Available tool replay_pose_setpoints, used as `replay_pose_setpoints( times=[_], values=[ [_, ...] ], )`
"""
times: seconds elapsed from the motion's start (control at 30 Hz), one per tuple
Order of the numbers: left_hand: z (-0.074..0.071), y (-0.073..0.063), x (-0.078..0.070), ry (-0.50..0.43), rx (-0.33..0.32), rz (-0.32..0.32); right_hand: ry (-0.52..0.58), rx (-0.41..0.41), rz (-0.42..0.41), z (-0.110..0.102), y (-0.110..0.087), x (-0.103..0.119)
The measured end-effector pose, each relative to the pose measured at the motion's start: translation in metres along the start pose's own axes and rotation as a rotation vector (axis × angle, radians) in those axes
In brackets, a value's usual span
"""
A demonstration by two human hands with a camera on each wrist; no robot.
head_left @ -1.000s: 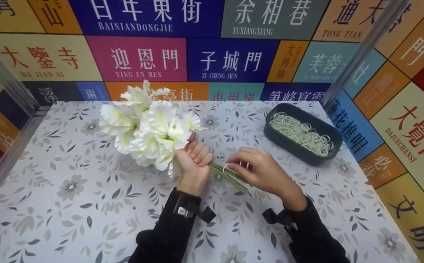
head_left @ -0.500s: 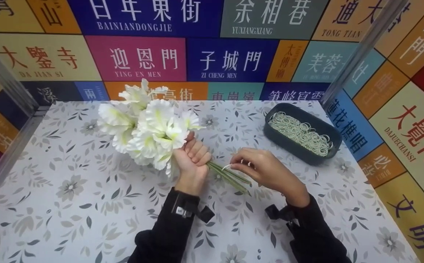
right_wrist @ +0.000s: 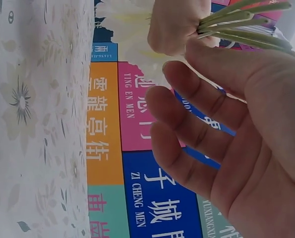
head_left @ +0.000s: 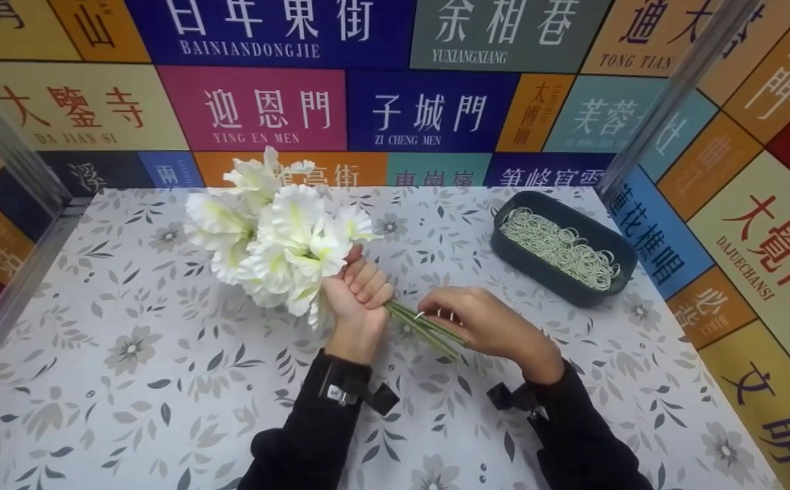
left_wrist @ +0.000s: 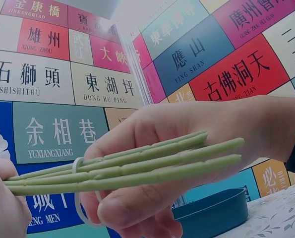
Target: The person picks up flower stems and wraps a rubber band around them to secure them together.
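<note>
My left hand [head_left: 360, 299] grips a bunch of white artificial flowers [head_left: 299, 235] just below the blooms. Their green stems [left_wrist: 162, 163] stick out of the fist toward the lower right in the head view. A pale rubber band [left_wrist: 79, 210] loops over the stems a short way from that fist. In the left wrist view, my right hand [left_wrist: 187, 124] is behind the stems, its thumb and forefinger holding the band's hanging lower part. The right wrist view shows the other fingers [right_wrist: 182, 148] loosely bent, while the thumb hides the band there.
A dark oblong tub [head_left: 537, 278] at the table's back right holds many pale rubber bands [head_left: 558, 252]. The patterned tabletop [head_left: 129, 408] is bounded by colourful lettered panels [head_left: 429, 112] behind and at the sides.
My right hand first drew slightly right with the band, then came back left and lower against the stems. The band now sits over the stems. My left hand keeps its grip on the flowers.
</note>
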State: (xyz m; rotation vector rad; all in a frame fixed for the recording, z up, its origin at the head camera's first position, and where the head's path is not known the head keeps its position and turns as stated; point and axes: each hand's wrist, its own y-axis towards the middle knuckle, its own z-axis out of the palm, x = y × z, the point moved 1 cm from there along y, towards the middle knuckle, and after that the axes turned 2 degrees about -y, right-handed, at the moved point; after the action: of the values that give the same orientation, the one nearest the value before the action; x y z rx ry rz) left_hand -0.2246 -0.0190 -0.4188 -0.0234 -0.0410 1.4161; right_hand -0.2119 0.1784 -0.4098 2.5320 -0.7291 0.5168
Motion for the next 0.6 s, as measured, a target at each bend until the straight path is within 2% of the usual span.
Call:
replay_pose_setpoints(
  times=[0.23,0.33,0.43,0.6],
  values=[
    [0.0002,-0.0012,0.0005,-0.017,0.007,-0.01,0.061,0.031,-0.009,0.0041,0.0013,-0.0019],
    [0.0004,-0.0017,0.0007,-0.022,0.009,-0.016,0.055,0.01,-0.018,0.0056,0.002,-0.0045],
    [0.0005,-0.0018,0.0006,-0.02,0.009,-0.029,0.0,-0.064,-0.023,0.0053,0.003,-0.0066],
    [0.0016,-0.002,0.0015,-0.007,-0.007,-0.06,-0.137,-0.238,-0.03,-0.0003,0.0032,-0.0079]
  ],
)
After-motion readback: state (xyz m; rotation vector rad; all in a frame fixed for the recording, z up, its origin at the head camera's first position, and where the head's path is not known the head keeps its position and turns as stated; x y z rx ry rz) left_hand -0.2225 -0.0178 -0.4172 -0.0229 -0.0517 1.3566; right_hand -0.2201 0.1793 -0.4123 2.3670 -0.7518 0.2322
